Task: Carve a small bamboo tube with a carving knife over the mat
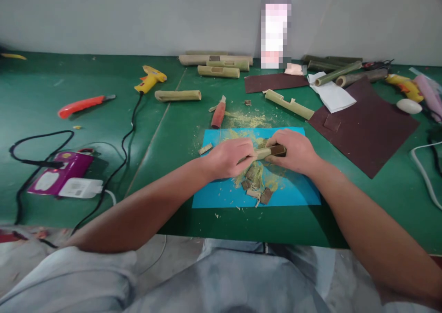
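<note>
Both hands meet over a blue sheet on the table. My left hand is closed around one end of a pale green bamboo piece. My right hand grips the other end, where a dark brown part shows by the fingers; whether this is the bamboo's end or something wrapped on it I cannot tell. Below the hands lie bamboo scraps and yellowish dust. A red-handled knife rests just beyond the sheet, and a small bamboo chip lies by its left edge.
Bamboo tubes lie along the back, with another notched tube nearer. Brown sheets and a white paper are on the right. At left are a yellow glue gun, a red utility knife and a corded purple box.
</note>
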A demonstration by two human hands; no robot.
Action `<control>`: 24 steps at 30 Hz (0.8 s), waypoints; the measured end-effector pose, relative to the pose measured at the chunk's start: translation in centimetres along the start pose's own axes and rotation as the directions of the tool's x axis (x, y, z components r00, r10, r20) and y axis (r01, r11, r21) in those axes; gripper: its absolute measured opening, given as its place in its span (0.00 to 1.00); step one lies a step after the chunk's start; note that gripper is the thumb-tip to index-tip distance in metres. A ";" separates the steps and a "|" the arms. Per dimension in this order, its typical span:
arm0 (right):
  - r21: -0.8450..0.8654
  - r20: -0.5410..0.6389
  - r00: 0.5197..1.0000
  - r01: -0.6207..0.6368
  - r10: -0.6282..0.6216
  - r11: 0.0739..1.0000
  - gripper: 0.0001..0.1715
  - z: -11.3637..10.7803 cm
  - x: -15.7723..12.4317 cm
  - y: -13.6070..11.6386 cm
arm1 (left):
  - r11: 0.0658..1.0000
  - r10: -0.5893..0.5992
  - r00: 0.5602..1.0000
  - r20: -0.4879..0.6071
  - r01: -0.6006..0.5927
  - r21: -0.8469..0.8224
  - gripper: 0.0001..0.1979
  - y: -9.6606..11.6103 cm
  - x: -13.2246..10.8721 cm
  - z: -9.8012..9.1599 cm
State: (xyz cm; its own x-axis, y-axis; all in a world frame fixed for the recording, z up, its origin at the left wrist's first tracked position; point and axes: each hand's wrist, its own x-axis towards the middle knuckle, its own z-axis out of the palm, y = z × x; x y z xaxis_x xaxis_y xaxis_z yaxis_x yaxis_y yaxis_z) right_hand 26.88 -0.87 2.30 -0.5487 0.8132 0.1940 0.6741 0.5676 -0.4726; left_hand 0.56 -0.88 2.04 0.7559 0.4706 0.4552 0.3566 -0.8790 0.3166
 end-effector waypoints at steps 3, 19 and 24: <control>-0.001 -0.012 1.000 -0.002 0.002 1.000 0.12 0.0 0.0 0.0 | 1.000 -0.027 0.999 -0.018 0.027 -0.012 0.09 0.1 0.0 -0.1; 0.004 -0.020 1.000 0.006 -0.006 1.000 0.13 0.1 -0.1 0.1 | 1.000 -0.004 0.998 -0.062 0.003 -0.022 0.09 0.2 -0.2 0.0; 0.012 -0.012 1.000 0.020 -0.020 1.000 0.12 0.0 -0.1 0.1 | 0.999 0.014 0.999 -0.045 -0.015 -0.040 0.10 0.3 -0.3 -0.1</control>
State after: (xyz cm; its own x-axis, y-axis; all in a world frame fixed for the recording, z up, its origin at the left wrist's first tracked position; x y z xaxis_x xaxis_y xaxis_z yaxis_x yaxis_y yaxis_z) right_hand 26.95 -0.89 2.26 -0.5560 0.8033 0.2133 0.6574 0.5821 -0.4786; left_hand 0.38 -1.22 2.10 0.7352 0.4617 0.4963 0.3226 -0.8823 0.3428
